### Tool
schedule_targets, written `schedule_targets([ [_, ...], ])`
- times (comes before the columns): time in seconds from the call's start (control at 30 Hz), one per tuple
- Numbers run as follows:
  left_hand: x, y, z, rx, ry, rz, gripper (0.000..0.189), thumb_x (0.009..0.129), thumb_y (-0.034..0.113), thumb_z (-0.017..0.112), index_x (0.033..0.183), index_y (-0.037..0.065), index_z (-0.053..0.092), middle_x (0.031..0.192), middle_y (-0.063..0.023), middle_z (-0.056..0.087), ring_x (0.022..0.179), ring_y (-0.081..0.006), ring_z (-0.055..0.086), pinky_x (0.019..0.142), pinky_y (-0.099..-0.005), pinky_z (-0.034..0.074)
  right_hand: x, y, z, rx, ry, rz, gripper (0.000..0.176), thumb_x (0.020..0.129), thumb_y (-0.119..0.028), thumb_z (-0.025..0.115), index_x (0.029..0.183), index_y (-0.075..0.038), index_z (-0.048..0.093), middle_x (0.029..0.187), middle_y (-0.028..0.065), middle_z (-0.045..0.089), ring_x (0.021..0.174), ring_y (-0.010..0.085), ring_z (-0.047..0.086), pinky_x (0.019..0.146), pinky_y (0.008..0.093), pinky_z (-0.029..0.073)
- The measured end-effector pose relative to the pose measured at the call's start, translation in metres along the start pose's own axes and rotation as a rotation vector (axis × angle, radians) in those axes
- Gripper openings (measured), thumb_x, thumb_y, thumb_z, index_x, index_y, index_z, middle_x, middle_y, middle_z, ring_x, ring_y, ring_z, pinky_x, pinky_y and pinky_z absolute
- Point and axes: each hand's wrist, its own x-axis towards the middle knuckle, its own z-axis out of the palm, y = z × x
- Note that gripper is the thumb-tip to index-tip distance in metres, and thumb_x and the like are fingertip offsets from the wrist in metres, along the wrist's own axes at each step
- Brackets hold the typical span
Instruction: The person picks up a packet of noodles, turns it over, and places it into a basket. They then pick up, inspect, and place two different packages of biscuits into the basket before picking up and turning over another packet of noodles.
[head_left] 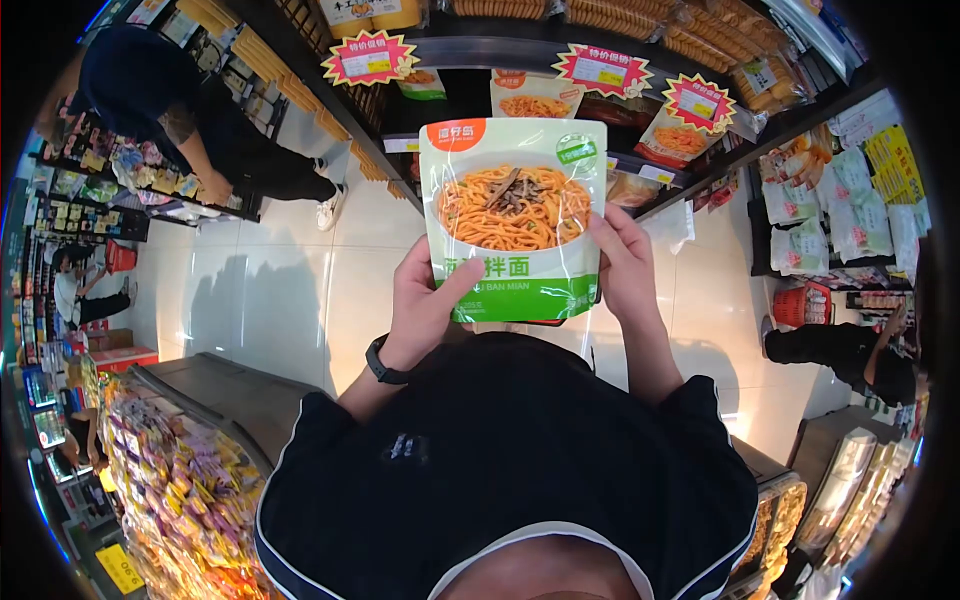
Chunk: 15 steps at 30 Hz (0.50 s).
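Held up in front of my chest is a green and white pouch of noodles point(515, 215), upright, with a picture of sauced noodles on its front. My left hand point(428, 292) grips its lower left side, thumb across the front. On the right edge, my right hand point(622, 262) pinches the pouch with the thumb in front; the other fingers are partly behind it. A dark band sits on my left wrist. Behind the pouch, similar noodle pouches point(535, 97) stand on a dark shelf point(470, 52).
Red starburst price tags point(603, 70) hang along the shelf edge. A bin of wrapped snacks point(180, 470) is at the lower left. One person point(150, 100) stands at the upper left, another point(850, 355) at the right near a red basket point(802, 303). Tiled floor point(370, 280) lies between.
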Motion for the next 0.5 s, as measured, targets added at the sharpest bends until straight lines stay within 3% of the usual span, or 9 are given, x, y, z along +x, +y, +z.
schedule_targets([
  [0.13,-0.003,0.009,0.004,-0.033,-0.037,-0.016,0.031,0.091,0.010,0.061,0.118,0.000,0.050,0.096,-0.0098,0.066,0.062,-0.0090,0.064,0.039,-0.0193,0.047,-0.010,-0.010,0.010,0.072,0.049,-0.015,0.029,0.098,-0.013,0.049,0.121,0.004,0.056,0.105,0.0060,0.065,0.091,0.0083,0.061,0.079,0.0222,0.049],
  [0.17,-0.001,0.011,0.003,-0.046,-0.052,-0.027,0.031,0.091,0.011,0.062,0.118,0.000,0.050,0.097,-0.0097,0.066,0.063,-0.0089,0.065,0.039,-0.0191,0.047,-0.011,-0.007,0.006,0.092,0.034,0.015,0.032,0.097,-0.011,0.048,0.125,0.005,0.052,0.114,0.0098,0.063,0.100,0.0125,0.061,0.087,0.0256,0.048],
  [0.27,0.006,0.013,-0.006,-0.064,-0.074,-0.051,0.034,0.091,0.011,0.061,0.121,0.000,0.048,0.102,-0.0087,0.066,0.073,-0.0087,0.066,0.049,-0.0194,0.051,-0.014,-0.006,0.012,0.155,0.028,0.037,0.034,0.097,-0.012,0.049,0.127,0.004,0.050,0.116,0.0097,0.062,0.100,0.0126,0.061,0.087,0.0258,0.048],
  [0.3,0.009,0.009,-0.007,-0.062,-0.057,-0.046,0.037,0.092,0.011,0.060,0.125,0.000,0.046,0.109,-0.0083,0.064,0.089,-0.0097,0.064,0.068,-0.0220,0.054,-0.015,-0.004,0.016,0.132,-0.014,0.027,0.034,0.096,-0.013,0.052,0.126,0.003,0.050,0.115,0.0090,0.062,0.099,0.0124,0.061,0.085,0.0263,0.049],
  [0.4,0.012,0.000,-0.009,-0.034,-0.048,0.008,0.037,0.093,0.011,0.059,0.125,-0.001,0.046,0.113,-0.0088,0.062,0.100,-0.0110,0.060,0.085,-0.0256,0.050,-0.015,0.005,0.023,0.051,0.033,0.098,0.028,0.097,-0.013,0.052,0.120,0.003,0.053,0.110,0.0083,0.063,0.098,0.0116,0.061,0.084,0.0260,0.049],
  [0.43,0.015,-0.003,-0.016,0.023,-0.100,-0.046,0.047,0.093,0.010,0.058,0.134,-0.002,0.037,0.126,-0.0125,0.054,0.111,-0.0146,0.055,0.094,-0.0297,0.046,-0.014,0.005,0.027,0.064,0.068,0.079,0.028,0.096,-0.011,0.053,0.120,0.003,0.053,0.106,0.0070,0.064,0.093,0.0112,0.061,0.081,0.0261,0.050],
  [0.5,0.019,-0.012,-0.020,0.172,-0.092,0.090,0.058,0.093,0.009,0.058,0.140,-0.002,0.026,0.133,-0.0138,0.046,0.119,-0.0171,0.049,0.099,-0.0313,0.041,-0.014,0.005,0.035,-0.004,0.109,0.023,0.027,0.096,-0.012,0.054,0.118,0.002,0.055,0.101,0.0072,0.065,0.088,0.0110,0.062,0.077,0.0261,0.050],
])
